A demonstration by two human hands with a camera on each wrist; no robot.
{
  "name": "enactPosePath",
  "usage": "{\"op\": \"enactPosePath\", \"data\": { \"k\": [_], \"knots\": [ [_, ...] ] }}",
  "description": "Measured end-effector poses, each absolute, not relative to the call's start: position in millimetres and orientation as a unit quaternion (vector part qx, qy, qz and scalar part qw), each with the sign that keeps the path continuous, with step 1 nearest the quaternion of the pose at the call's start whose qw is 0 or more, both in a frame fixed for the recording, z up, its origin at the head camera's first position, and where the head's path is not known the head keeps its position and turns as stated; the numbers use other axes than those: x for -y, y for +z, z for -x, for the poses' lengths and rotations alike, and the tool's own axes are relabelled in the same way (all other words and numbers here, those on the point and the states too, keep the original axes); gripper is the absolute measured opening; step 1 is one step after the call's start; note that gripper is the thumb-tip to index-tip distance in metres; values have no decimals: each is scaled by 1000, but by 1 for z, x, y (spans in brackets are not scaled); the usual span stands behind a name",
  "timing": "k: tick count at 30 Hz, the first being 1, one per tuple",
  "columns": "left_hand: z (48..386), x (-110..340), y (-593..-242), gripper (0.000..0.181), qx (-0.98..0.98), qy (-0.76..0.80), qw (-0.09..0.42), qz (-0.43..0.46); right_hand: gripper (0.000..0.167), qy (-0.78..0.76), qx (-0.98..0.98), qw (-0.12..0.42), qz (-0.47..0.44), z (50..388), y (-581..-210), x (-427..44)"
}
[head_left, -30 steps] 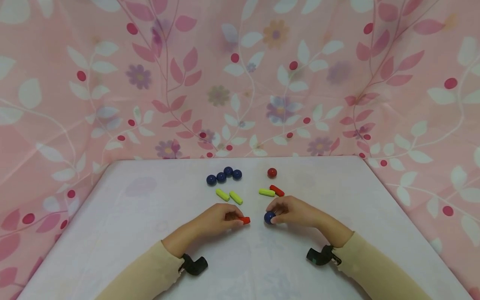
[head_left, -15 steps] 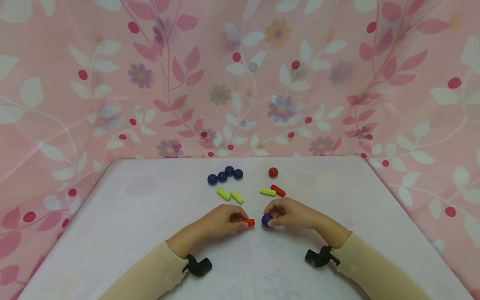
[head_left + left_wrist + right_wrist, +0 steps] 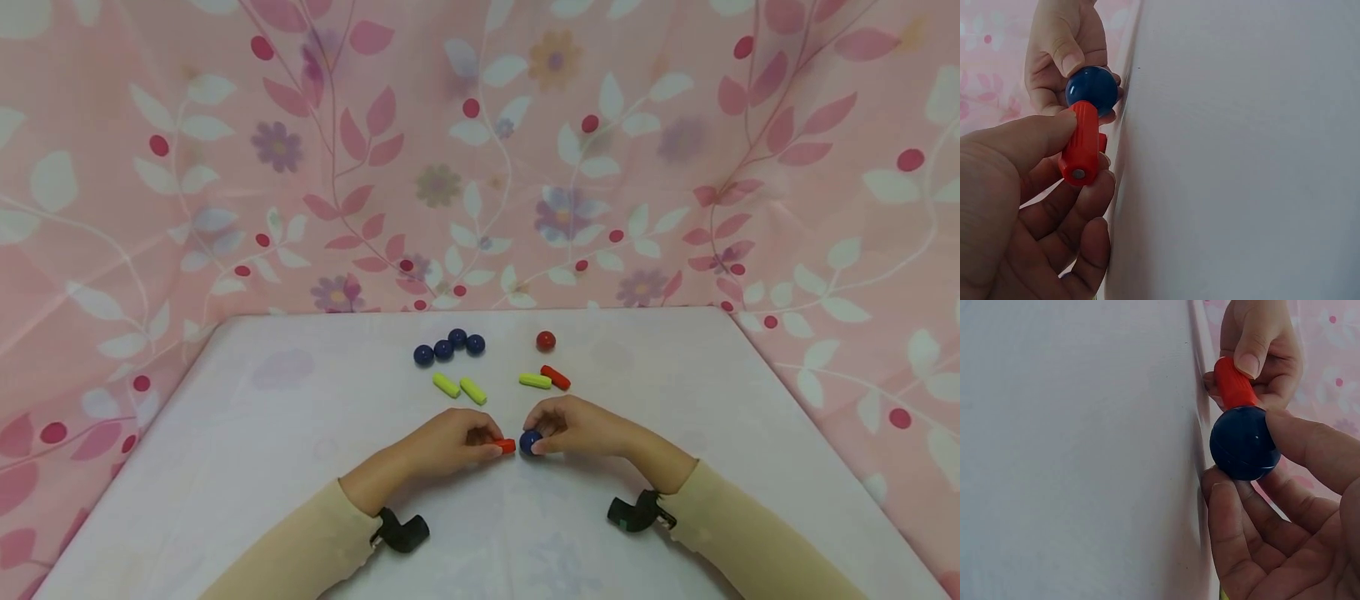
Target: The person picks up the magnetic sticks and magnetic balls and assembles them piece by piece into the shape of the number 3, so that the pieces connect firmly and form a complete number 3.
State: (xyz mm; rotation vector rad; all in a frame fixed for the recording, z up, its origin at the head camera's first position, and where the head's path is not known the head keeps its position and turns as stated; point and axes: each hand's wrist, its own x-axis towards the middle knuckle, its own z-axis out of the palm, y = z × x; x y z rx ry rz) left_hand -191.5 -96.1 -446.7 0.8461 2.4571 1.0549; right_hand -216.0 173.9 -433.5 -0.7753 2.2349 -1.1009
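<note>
Drawn closer, a ribbed red plastic-looking rod [image 3: 1083,144] pinched in the left hand [image 3: 447,442] almost meets a glossy dark-blue ball [image 3: 1242,445] pinched in the right hand [image 3: 590,427] over the white surface [image 3: 277,433], both likely light, rigid, best held side-on.

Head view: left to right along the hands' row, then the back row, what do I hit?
Hands' row: left hand → held red rod → held blue ball → right hand. Back row: four blue balls → red ball.
</note>
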Motion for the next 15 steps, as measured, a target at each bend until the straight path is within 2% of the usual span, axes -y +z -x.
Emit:
{"op": "enactPosePath", "data": {
  "k": [15],
  "knots": [
    [191, 93, -445, 12, -865, 371, 168, -293, 26, -408, -821, 264, 300, 215, -434, -170]
  ]
}}
